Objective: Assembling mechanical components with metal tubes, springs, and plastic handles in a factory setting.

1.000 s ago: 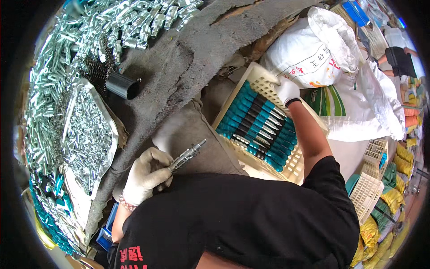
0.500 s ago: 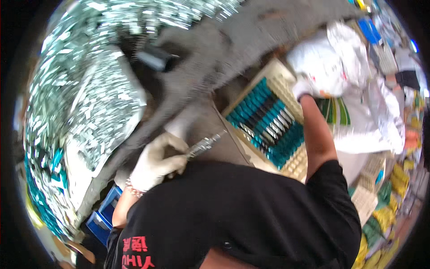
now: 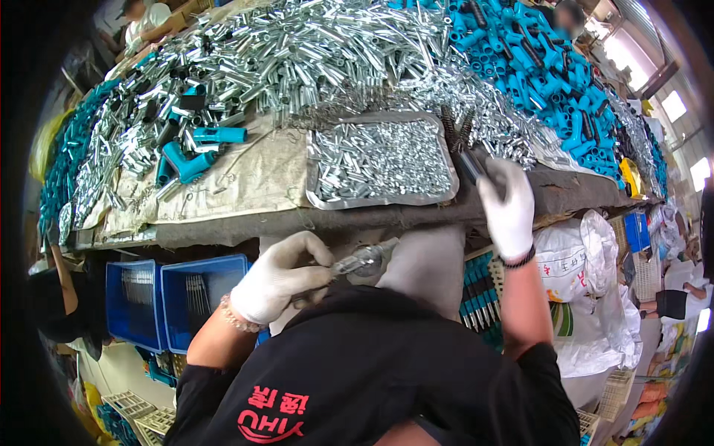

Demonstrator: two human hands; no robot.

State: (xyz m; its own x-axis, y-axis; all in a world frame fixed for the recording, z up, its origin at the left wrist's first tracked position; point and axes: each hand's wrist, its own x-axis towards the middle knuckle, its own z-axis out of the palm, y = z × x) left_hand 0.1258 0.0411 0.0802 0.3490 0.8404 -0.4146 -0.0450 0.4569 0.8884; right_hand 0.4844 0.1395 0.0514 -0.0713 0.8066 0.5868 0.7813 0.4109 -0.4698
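Observation:
My left hand (image 3: 279,279), in a white glove, is closed on a slim shiny metal piece (image 3: 364,262) in front of my chest. Part of that piece lies behind the fingers, and its exact kind is not plain. My right hand (image 3: 508,208), also gloved, reaches to the table's front edge, its fingertips closed at the near end of a dark cylinder (image 3: 470,165). Whether the cylinder is lifted I cannot tell. Just left of it sits a metal tray (image 3: 316,197) of small silver parts. Dark coil springs (image 3: 462,128) lie behind the cylinder.
Heaped silver tubes (image 3: 320,56) and teal plastic handles (image 3: 547,82) cover the table. Blue bins (image 3: 204,266) stand below on the left. At right are a crate with teal-handled pieces (image 3: 476,297) and white sacks (image 3: 565,256). Other people work at the far left and far right.
My right hand has gone from the crate of teal pieces to the dark cylinder on the table. The left hand still holds the metal piece. The view has swung to face the table.

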